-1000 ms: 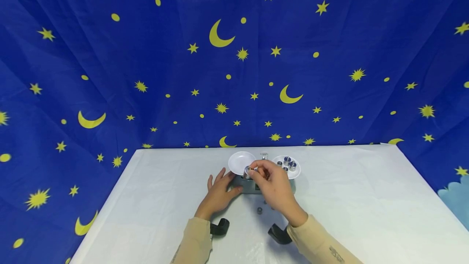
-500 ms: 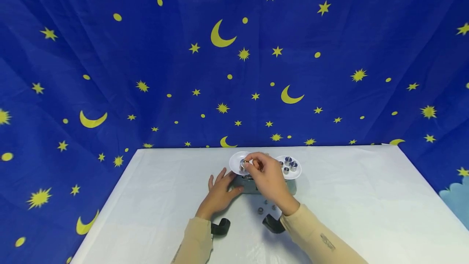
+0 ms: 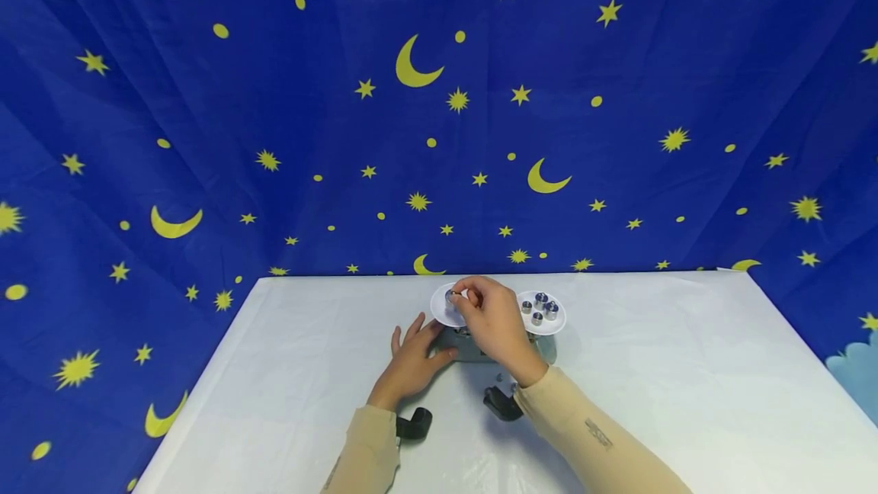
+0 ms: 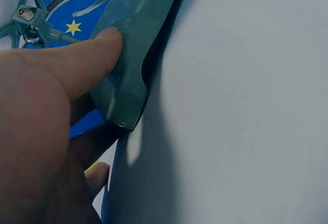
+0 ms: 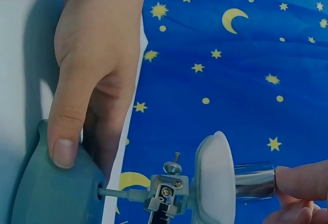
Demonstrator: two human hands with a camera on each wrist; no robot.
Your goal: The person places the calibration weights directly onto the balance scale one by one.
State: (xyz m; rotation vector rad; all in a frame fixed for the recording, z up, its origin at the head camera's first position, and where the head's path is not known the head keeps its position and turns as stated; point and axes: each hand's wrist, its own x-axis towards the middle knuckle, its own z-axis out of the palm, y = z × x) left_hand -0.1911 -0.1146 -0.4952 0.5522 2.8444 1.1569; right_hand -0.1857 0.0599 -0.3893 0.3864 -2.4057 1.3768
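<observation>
A teal-green balance scale (image 3: 469,351) stands near the far side of the table. My left hand (image 3: 409,367) holds the left end of its base; in the left wrist view the thumb lies on the front (image 4: 128,80) and the fingers go behind. Between thumb and fingers my right hand (image 3: 497,322) pinches a shiny metal weight (image 5: 253,180), whose bottom is at the scale's white left pan (image 5: 218,178). Several smaller metal weights (image 3: 541,301) sit on the right pan (image 3: 559,324). The right hand hides the middle of the scale in the head view.
Small loose weights (image 3: 499,378) lie on the white table (image 3: 309,372) in front of the scale, partly hidden by the right wrist's black camera mount (image 3: 503,404). Another black mount (image 3: 414,424) sits at the left wrist. A blue star-patterned cloth (image 3: 439,136) hangs behind.
My right hand has carried the weight leftward and away from me, from before the scale onto the left pan. The left hand has stayed at the base.
</observation>
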